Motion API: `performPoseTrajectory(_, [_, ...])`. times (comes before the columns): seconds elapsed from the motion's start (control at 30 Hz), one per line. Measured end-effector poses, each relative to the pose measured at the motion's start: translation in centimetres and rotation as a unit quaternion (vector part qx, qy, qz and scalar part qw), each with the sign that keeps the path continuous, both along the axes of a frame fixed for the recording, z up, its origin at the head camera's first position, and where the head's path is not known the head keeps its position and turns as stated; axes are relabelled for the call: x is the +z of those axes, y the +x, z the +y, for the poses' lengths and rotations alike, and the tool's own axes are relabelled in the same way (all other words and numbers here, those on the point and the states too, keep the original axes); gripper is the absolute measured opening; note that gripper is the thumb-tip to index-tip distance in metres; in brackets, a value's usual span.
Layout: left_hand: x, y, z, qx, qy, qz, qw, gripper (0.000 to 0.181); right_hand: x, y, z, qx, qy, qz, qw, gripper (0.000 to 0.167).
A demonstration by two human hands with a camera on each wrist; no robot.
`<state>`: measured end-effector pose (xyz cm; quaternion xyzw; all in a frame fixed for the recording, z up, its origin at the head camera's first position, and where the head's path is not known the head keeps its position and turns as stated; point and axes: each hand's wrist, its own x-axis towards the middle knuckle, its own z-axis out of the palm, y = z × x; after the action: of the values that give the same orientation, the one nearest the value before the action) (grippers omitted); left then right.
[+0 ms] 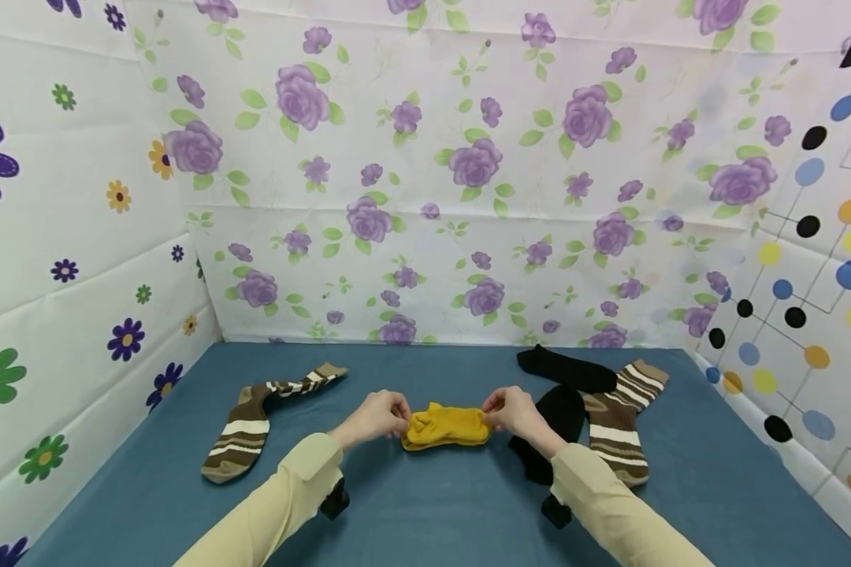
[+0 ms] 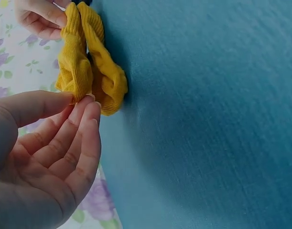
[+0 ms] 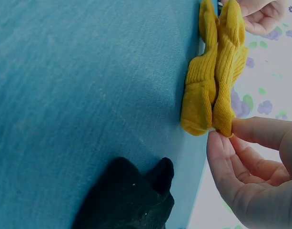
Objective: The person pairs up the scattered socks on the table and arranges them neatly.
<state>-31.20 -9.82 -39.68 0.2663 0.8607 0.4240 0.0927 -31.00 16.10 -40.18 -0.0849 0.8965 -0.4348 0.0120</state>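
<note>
Yellow socks (image 1: 447, 428) lie near the middle of the blue cloth (image 1: 425, 520), one layer above the other; call them the centre of a dial, with twelve pointing away from the person. At nine o'clock the left hand (image 1: 377, 415) pinches one end of the upper layer between thumb and fingertips, its other fingers loosely bent. At three o'clock the right hand (image 1: 518, 413) pinches the opposite end in the same way, thumb on top. Pale yellow sleeves reach in from about seven and five, with a dark device (image 1: 335, 500) below the left wrist and another (image 1: 556, 512) below the right.

Just beside the right hand, between three and four, lies a black sock (image 1: 566, 411), partly hidden by that hand and wrist. A second black sock (image 1: 563, 370) stretches out at two. Beyond them, toward three, is a bent brown-and-white striped sock (image 1: 615, 429), its cuff angled toward half past two. A similar striped sock (image 1: 244, 429) sits well apart at nine, its cuff bending toward ten. At twelve, behind everything, hangs a sheet with purple roses (image 1: 475, 161).
</note>
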Motion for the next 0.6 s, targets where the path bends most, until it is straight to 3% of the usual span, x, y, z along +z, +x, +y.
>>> performPoseTrajectory(0.23, [0.5, 0.0, 0.1, -0.003, -0.042, 0.028, 0.9987, 0.003, 0.3, -0.2, 0.2, 0.012, 0.020, 0.003, 0.9997, 0.006])
performPoseTrajectory(0.43, [1.4, -0.2, 0.7, 0.015, -0.082, 0.108, 0.9907, 0.007, 0.6, -0.3, 0.6, 0.019, 0.027, 0.019, 0.9993, 0.005])
performPoseTrajectory(0.6, [2.2, 0.0, 2.0, 0.014, -0.106, 0.153, 0.9824, 0.007, 1.0, -0.2, 0.4, 0.047, 0.048, 0.052, 0.9963, 0.006])
